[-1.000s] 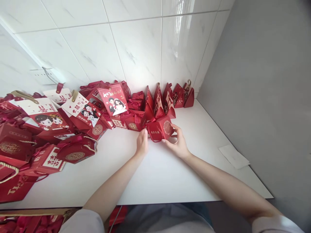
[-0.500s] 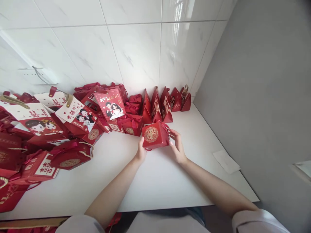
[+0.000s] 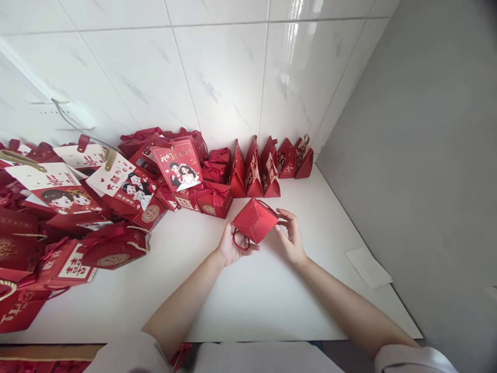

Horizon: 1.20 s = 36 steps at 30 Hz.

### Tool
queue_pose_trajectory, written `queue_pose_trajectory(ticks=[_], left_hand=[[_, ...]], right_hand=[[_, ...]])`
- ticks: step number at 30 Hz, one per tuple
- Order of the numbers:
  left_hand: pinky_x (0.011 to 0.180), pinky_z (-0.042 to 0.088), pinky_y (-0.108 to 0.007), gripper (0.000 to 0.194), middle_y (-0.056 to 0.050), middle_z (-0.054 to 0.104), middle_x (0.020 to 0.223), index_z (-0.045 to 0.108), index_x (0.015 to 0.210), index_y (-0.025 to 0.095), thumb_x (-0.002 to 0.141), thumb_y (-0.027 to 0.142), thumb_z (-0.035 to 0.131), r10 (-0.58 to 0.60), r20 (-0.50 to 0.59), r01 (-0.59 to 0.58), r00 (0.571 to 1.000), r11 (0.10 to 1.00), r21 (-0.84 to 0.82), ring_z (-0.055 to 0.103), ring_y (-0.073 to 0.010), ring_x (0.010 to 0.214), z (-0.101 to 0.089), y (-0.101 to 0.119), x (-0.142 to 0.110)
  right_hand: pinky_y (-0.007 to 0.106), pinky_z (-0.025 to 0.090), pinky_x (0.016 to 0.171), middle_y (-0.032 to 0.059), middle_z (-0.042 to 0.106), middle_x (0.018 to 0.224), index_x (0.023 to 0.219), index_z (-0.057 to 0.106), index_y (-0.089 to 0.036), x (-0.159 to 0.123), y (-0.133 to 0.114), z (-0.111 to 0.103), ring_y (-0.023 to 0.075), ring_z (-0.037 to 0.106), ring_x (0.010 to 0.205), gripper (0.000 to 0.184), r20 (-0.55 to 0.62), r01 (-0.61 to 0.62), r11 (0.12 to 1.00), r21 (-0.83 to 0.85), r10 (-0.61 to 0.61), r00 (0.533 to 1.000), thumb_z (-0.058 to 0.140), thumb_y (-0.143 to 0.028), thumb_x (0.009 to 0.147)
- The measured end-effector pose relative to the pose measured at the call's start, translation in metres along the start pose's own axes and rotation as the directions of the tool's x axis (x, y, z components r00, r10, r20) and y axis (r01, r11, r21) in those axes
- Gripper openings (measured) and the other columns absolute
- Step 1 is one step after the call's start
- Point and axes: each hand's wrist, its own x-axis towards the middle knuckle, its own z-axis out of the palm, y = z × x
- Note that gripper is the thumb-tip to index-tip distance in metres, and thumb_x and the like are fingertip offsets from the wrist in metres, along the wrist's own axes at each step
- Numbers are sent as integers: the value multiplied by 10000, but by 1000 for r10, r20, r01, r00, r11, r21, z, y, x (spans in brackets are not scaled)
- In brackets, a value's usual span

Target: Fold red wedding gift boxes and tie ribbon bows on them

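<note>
A small red gift box (image 3: 256,221) is held up over the white table, its plain folded base facing me. My left hand (image 3: 230,247) supports it from the left and below, with a loop of red twisted cord (image 3: 241,242) hanging by the fingers. At the right corner, the thumb and fingertips of my right hand (image 3: 290,235) pinch the box. Just behind it sits a red box with a ribbon bow (image 3: 215,201). Several red triangular boxes (image 3: 271,173) stand in a row by the wall. The box's printed side is hidden from view.
A heap of red and white wedding gift boxes (image 3: 73,207) covers the left of the white table (image 3: 248,305). A sheet of white paper (image 3: 368,267) lies at the right. Tiled wall (image 3: 225,77) stands behind, a grey panel (image 3: 419,145) on the right.
The gift box has been turned in my hands: its gold-lettered face has gone from view and its base shows. My left hand has shifted beneath it, palm turned up.
</note>
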Motion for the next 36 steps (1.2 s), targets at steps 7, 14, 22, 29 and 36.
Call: queue_pose_trajectory(ticks=[7, 14, 22, 29, 36], left_hand=[[769, 564, -386, 850, -201, 704, 1102, 574, 1304, 94, 896, 743, 206, 32, 61, -30, 998, 999, -28, 713, -308, 927, -1, -2, 1], [867, 510, -467, 732, -188, 698, 1162, 583, 1288, 132, 875, 699, 374, 24, 99, -17, 995, 998, -66, 684, -328, 987, -15, 5, -1], [879, 514, -491, 545, -129, 699, 1152, 640, 1161, 188, 882, 612, 441, 88, 30, -86, 996, 994, -63, 649, -277, 953, -12, 6, -2], [918, 494, -528, 550, -146, 688, 1196, 623, 1178, 185, 880, 613, 446, 119, 93, -121, 989, 992, 22, 650, -318, 1039, -11, 2, -3], [935, 508, -461, 701, -97, 688, 1210, 535, 1369, 221, 692, 334, 676, 372, 107, -384, 922, 844, 375, 653, -314, 1083, -33, 6, -12]], right_hand=[[484, 510, 965, 103, 565, 1292, 1227, 578, -281, 2, 5, -3, 268, 532, 1242, 255, 33, 56, 992, -109, -53, 998, 543, -335, 980], [478, 547, 906, 98, 540, 1322, 1239, 582, -299, 2, 10, -9, 276, 533, 1237, 288, 137, 53, 996, -68, -44, 990, 520, -296, 957], [455, 549, 880, 88, 535, 1309, 1184, 624, -295, 6, 9, -18, 272, 551, 1194, 299, 156, 35, 995, -89, -20, 987, 510, -245, 912], [418, 528, 819, 51, 595, 972, 1114, 643, -256, 9, 8, -26, 220, 594, 883, 242, 179, -110, 992, -59, 119, 977, 508, -348, 936], [396, 544, 790, 32, 675, 937, 1156, 505, -264, 4, 14, -17, 205, 650, 802, 368, 310, -412, 882, 228, 335, 890, 605, -514, 905]])
